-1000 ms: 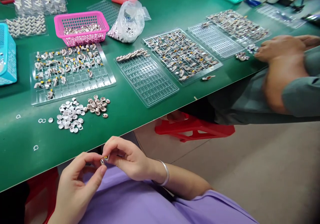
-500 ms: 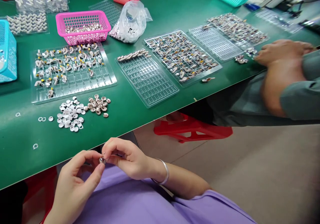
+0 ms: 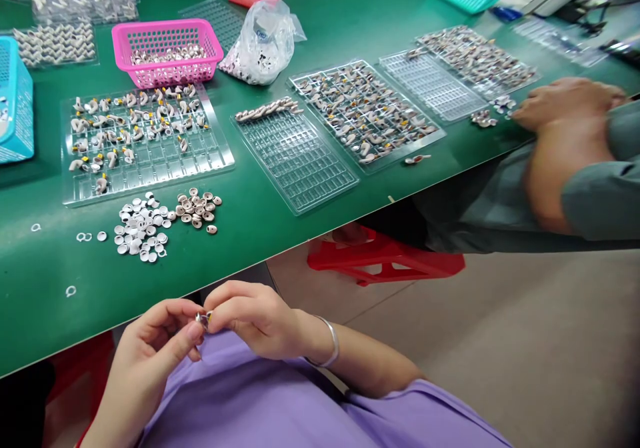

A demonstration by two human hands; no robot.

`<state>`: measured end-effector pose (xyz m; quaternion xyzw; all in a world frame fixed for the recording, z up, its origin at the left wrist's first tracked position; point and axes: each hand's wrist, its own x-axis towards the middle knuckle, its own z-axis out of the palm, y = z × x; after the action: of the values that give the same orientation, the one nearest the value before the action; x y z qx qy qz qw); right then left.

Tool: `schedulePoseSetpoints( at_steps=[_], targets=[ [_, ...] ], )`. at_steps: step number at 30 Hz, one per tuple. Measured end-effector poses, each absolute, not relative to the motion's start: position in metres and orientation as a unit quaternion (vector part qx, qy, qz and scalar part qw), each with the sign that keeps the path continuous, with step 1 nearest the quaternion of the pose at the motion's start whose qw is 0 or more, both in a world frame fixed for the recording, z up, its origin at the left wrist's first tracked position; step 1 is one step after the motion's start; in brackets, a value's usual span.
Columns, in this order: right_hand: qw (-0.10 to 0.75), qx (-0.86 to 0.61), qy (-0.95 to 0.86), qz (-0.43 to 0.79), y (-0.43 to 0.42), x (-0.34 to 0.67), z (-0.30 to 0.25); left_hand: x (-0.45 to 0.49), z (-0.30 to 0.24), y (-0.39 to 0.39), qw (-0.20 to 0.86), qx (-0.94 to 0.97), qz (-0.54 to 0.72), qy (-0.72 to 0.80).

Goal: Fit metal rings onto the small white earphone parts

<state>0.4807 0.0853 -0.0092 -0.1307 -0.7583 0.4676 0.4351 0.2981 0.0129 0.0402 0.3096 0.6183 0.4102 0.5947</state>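
Just below the green table's front edge (image 3: 260,225), my left hand (image 3: 150,355) and my right hand (image 3: 255,318) meet over my lap. Both pinch one small metallic part (image 3: 203,317) between their fingertips. My right wrist wears a silver bangle (image 3: 330,345). On the table just beyond lie a heap of small white caps (image 3: 140,228) and a smaller heap of brownish caps (image 3: 197,209). Behind them, a clear compartment tray (image 3: 145,145) holds several small white-and-yellow pieces.
An almost empty clear tray (image 3: 295,158) sits at centre, with fuller trays (image 3: 365,111) to its right. A pink basket (image 3: 167,51), a plastic bag (image 3: 260,45) and teal baskets (image 3: 15,108) stand behind. A co-worker's hands (image 3: 565,101) rest at the table's right. A red stool (image 3: 385,261) is underneath.
My fingertips have shifted slightly on the small part and both hands have sunk a little toward my lap. The co-worker's hand has moved only slightly.
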Motion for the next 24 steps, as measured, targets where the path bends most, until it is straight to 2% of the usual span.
schedulePoseSetpoints(
  at_steps=[3,8,16,24],
  targets=[
    [0.437,-0.119,-0.794,0.404,0.087,0.482,-0.006,0.299,0.039,0.013,0.598,0.301,0.416,0.616],
    [0.416,-0.111,-0.842,0.324,0.092,0.485,0.001,0.298,0.035,0.008,0.528,0.383,0.398,0.645],
    [0.415,-0.136,-0.819,0.372,0.090,0.484,-0.004,0.299,0.030,0.001,0.449,0.463,0.408,0.647],
    [0.447,-0.135,-0.826,0.317,0.088,0.485,0.002,0.301,0.033,0.005,0.389,0.526,0.415,0.632]
  ],
)
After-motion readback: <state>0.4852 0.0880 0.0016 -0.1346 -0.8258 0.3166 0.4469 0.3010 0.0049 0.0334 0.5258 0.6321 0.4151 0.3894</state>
